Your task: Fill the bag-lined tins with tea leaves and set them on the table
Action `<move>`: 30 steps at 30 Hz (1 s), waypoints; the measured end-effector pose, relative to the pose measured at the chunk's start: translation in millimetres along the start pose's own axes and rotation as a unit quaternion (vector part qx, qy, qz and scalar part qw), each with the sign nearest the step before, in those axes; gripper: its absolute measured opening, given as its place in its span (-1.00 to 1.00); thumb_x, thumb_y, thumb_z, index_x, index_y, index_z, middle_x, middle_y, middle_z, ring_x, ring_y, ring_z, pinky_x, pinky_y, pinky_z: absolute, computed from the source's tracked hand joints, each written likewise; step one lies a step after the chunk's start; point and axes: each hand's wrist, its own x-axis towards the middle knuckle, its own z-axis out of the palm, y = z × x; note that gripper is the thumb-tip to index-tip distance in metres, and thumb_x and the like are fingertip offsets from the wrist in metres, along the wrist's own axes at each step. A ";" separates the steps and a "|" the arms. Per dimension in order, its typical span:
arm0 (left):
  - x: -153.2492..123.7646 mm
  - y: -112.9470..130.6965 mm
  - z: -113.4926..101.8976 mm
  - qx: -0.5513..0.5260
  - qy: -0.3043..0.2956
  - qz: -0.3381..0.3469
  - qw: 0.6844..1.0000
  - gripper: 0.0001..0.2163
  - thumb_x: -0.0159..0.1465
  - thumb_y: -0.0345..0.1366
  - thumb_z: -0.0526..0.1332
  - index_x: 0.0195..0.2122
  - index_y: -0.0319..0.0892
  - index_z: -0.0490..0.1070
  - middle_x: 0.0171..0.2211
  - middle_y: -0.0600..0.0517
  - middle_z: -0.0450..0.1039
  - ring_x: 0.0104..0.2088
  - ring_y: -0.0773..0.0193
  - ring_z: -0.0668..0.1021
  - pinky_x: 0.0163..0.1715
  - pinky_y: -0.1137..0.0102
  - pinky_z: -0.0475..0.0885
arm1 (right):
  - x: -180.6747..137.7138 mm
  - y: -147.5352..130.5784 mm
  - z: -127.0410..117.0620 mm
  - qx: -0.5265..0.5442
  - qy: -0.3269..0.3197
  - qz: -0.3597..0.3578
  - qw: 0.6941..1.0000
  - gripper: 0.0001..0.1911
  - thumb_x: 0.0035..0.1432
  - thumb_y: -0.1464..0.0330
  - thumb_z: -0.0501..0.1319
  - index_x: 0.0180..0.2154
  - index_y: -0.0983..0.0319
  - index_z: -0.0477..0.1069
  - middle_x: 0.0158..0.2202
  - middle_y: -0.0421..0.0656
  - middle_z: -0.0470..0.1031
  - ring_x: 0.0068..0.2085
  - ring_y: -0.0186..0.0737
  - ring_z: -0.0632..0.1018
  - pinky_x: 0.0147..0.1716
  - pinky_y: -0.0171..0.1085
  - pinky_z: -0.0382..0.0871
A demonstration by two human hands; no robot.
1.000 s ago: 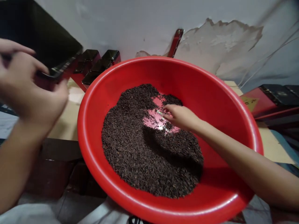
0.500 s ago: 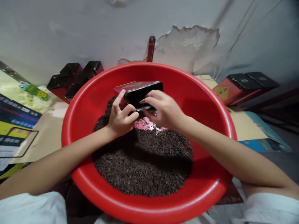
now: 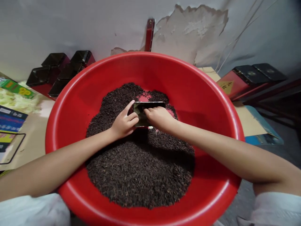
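Note:
A large red plastic basin [image 3: 207,94] fills the middle of the view, holding a wide heap of dark loose tea leaves [image 3: 141,169]. Near the basin's centre a small dark rectangular tin [image 3: 141,108] stands open-side up, set down into the leaves beside a bare pink patch of the basin floor. My left hand [image 3: 123,122] is closed on the tin's left side with the thumb along its rim. My right hand [image 3: 160,117] grips the tin's right side, fingers curled over its edge. Most of the tin's body is hidden by both hands.
Several dark-lidded red tins [image 3: 58,67] stand by the wall at the back left, and more red boxes [image 3: 249,78] lie at the right. A red upright handle [image 3: 149,34] leans on the peeling wall. Printed packets [image 3: 11,117] and pale shreds [image 3: 16,102] lie at the left.
The tin went from my left hand outside the basin to both hands above the leaves, then was lowered into the heap. The camera has shifted closer over the basin.

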 end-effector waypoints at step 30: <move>7.6 -20.4 -8.4 0.009 -0.107 -0.078 0.991 -0.91 0.02 -0.36 0.27 -0.55 -0.18 0.36 -0.31 -0.05 0.36 0.17 -0.24 0.20 0.07 -0.07 0.33 | 21.9 123.4 35.0 0.141 0.095 0.373 0.912 -0.53 0.11 0.47 0.11 0.07 0.50 0.22 0.03 0.27 0.30 0.03 0.07 0.41 -0.06 -0.11 0.28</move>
